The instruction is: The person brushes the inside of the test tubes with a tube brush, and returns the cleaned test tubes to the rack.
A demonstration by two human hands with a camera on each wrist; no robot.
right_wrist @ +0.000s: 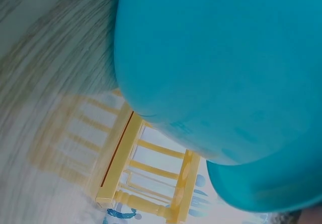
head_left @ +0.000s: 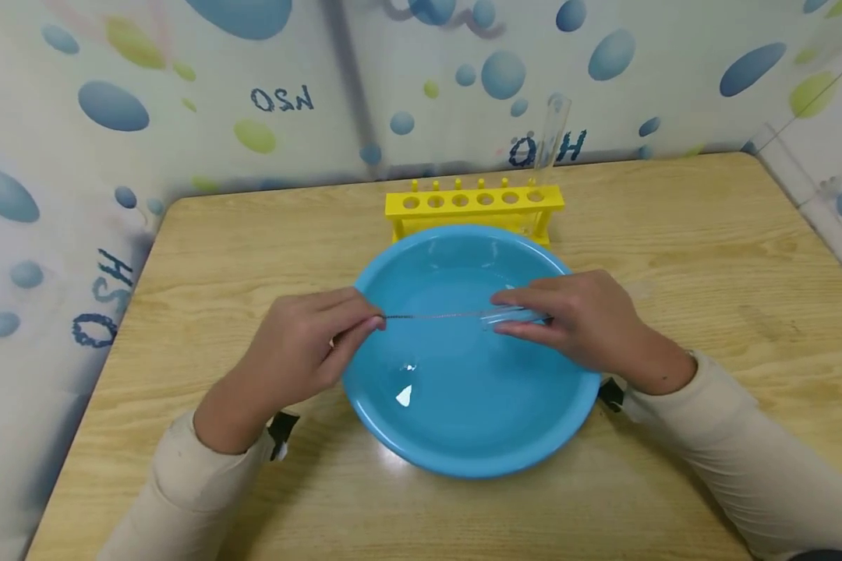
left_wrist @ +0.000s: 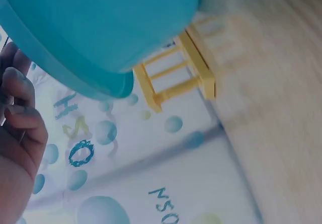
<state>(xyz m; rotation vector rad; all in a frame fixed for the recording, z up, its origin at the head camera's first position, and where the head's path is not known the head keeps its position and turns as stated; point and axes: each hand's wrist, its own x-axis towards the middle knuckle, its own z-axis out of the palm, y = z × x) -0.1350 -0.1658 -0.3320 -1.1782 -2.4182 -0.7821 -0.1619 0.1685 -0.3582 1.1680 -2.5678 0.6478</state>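
Above the blue basin (head_left: 456, 413), my left hand (head_left: 302, 339) pinches the end of a thin twisted-wire handle, apparently of a test tube brush (head_left: 435, 315). The wire runs straight across to a clear glass test tube (head_left: 508, 315), which my right hand (head_left: 589, 319) grips between thumb and fingers. The tube's mouth faces left, and the wire enters it. The brush head is largely hidden by the right hand. In the left wrist view the left hand (left_wrist: 22, 128) shows curled fingers at the edge; the right wrist view catches only a sliver of the right hand (right_wrist: 311, 217).
Just behind the basin stands a yellow test tube rack (head_left: 473, 204). Another glass test tube (head_left: 551, 136) stands upright in its rightmost hole. The wooden table (head_left: 267, 241) meets a wall (head_left: 203, 125) printed with blue and green bubbles.
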